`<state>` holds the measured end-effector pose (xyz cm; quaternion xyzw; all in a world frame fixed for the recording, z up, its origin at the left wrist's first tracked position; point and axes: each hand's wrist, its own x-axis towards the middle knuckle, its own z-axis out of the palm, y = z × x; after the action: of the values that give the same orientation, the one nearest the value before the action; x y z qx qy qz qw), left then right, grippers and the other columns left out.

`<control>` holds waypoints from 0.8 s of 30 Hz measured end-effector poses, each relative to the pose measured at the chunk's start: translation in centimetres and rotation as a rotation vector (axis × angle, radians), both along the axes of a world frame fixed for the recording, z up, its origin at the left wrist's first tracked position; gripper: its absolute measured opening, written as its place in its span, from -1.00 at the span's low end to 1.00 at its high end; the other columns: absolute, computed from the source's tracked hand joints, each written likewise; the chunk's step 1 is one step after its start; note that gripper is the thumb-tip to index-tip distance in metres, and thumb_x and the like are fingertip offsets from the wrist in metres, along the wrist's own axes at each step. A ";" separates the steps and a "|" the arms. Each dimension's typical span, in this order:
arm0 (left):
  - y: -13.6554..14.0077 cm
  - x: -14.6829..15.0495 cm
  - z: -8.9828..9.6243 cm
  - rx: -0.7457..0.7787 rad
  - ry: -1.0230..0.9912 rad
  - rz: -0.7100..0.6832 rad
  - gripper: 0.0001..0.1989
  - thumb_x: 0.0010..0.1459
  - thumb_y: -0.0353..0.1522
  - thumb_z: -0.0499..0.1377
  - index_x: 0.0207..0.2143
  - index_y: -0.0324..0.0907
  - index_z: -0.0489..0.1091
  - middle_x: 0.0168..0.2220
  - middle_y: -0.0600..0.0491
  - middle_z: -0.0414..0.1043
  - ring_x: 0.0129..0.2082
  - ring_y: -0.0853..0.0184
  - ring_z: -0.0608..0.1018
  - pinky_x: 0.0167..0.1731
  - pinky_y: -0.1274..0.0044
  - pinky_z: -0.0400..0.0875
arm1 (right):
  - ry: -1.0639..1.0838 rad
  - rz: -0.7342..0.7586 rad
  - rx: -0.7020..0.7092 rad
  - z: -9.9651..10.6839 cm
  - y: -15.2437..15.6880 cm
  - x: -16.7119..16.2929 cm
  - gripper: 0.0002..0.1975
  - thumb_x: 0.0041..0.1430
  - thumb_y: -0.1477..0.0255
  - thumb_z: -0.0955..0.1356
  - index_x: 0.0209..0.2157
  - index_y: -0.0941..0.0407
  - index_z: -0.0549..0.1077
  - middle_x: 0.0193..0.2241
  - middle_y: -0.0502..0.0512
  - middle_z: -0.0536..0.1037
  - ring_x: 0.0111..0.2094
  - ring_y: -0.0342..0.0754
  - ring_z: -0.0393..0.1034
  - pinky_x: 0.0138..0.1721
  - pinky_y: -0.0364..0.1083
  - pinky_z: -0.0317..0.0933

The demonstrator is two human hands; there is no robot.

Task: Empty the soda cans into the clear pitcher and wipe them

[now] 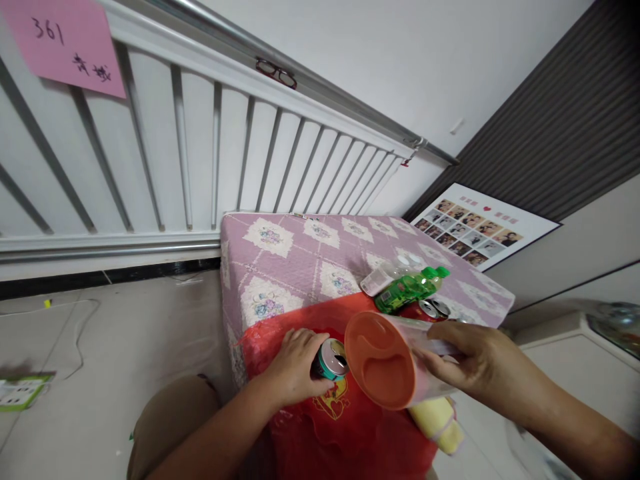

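My left hand is wrapped round a drink can with an open top and a dark and teal side. In my right hand is a clear plastic pitcher, gripped by its handle. The pitcher is tilted, and its orange lid faces the can from close by. Whether the two touch, or any liquid passes between them, I cannot tell. Under both lies a red plastic bag with a yellow print, spread over the cloth.
Clear bottles, green bottles and red cans lie beyond the pitcher on a purple floral cover. A yellow cloth is at the right edge. Behind stands a white radiator with glasses on it.
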<state>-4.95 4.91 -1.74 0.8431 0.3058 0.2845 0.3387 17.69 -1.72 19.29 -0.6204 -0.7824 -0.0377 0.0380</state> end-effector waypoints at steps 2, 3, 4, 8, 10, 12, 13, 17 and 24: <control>0.0 0.0 -0.1 0.006 -0.006 -0.001 -0.27 -0.08 -0.21 0.34 0.15 -0.11 0.19 0.06 -0.08 0.37 0.05 0.06 0.38 0.12 0.19 0.21 | -0.009 0.005 -0.015 0.1 0.0 0.0 -0.66 0.17 0.13 0.29 -0.57 0.02 0.38 -0.66 0.02 0.46 -0.65 -0.07 0.33 -0.63 -0.10 0.17; 0.0 0.0 -0.1 0.008 -0.011 0.000 -0.27 -0.08 -0.21 0.33 0.15 -0.11 0.18 0.06 -0.08 0.38 0.05 0.06 0.39 0.12 0.20 0.21 | -0.005 0.003 -0.014 0.1 0.0 0.0 -0.66 0.17 0.13 0.28 -0.57 0.02 0.38 -0.65 0.02 0.46 -0.64 -0.07 0.33 -0.62 -0.10 0.18; 0.0 0.0 -0.2 0.010 -0.015 0.000 -0.27 -0.07 -0.21 0.33 0.14 -0.11 0.18 0.06 -0.08 0.38 0.05 0.06 0.39 0.11 0.20 0.21 | 0.001 0.002 -0.013 0.0 -0.1 0.0 -0.66 0.17 0.13 0.28 -0.57 0.02 0.38 -0.65 0.02 0.46 -0.64 -0.06 0.33 -0.62 -0.10 0.18; 0.0 0.0 -0.3 0.011 -0.026 0.003 -0.28 -0.08 -0.22 0.33 0.14 -0.08 0.18 0.07 -0.07 0.38 0.05 0.06 0.39 0.12 0.20 0.21 | 0.021 -0.003 -0.008 -0.1 -0.1 0.1 -0.68 0.16 0.13 0.30 -0.55 0.02 0.39 -0.64 0.01 0.47 -0.64 -0.07 0.33 -0.61 -0.10 0.18; 0.0 0.0 -0.2 0.008 -0.023 0.003 -0.28 -0.08 -0.23 0.33 0.14 -0.09 0.19 0.07 -0.07 0.38 0.06 0.06 0.39 0.13 0.19 0.20 | 0.027 0.001 -0.008 -0.2 -0.2 0.2 -0.67 0.17 0.13 0.29 -0.56 0.02 0.37 -0.65 0.00 0.44 -0.64 -0.08 0.32 -0.62 -0.11 0.17; 0.0 0.0 -0.2 0.000 -0.022 0.002 -0.27 -0.08 -0.23 0.34 0.15 -0.10 0.19 0.07 -0.08 0.38 0.06 0.07 0.39 0.14 0.20 0.19 | 0.034 0.007 -0.017 -0.2 -0.2 0.2 -0.67 0.19 0.14 0.28 -0.56 0.02 0.35 -0.66 -0.01 0.43 -0.64 -0.09 0.31 -0.62 -0.11 0.17; 0.0 0.0 -0.1 -0.003 -0.023 0.001 -0.26 -0.09 -0.23 0.34 0.15 -0.11 0.19 0.07 -0.08 0.38 0.06 0.07 0.39 0.14 0.20 0.19 | 0.037 0.011 -0.022 -0.2 -0.2 0.1 -0.66 0.19 0.14 0.28 -0.56 0.02 0.35 -0.66 -0.01 0.42 -0.64 -0.09 0.31 -0.63 -0.12 0.17; 0.0 0.0 0.0 -0.004 -0.028 0.000 -0.26 -0.09 -0.23 0.34 0.15 -0.11 0.19 0.07 -0.07 0.38 0.06 0.08 0.39 0.13 0.22 0.21 | 0.042 0.018 -0.029 -0.2 -0.2 0.1 -0.67 0.19 0.14 0.29 -0.56 0.02 0.35 -0.66 -0.01 0.42 -0.63 -0.08 0.31 -0.63 -0.12 0.17; 0.0 0.0 0.1 -0.001 -0.029 0.002 -0.28 -0.08 -0.23 0.34 0.14 -0.06 0.19 0.06 -0.05 0.39 0.04 0.08 0.40 0.11 0.21 0.23 | 0.056 0.008 -0.022 -0.2 -0.3 0.2 -0.68 0.16 0.14 0.30 -0.57 0.01 0.36 -0.67 -0.02 0.42 -0.64 -0.09 0.31 -0.62 -0.12 0.18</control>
<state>-4.95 4.88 -1.64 0.8385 0.3020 0.2968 0.3430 17.93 -1.99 19.12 -0.6187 -0.7838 -0.0117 0.0531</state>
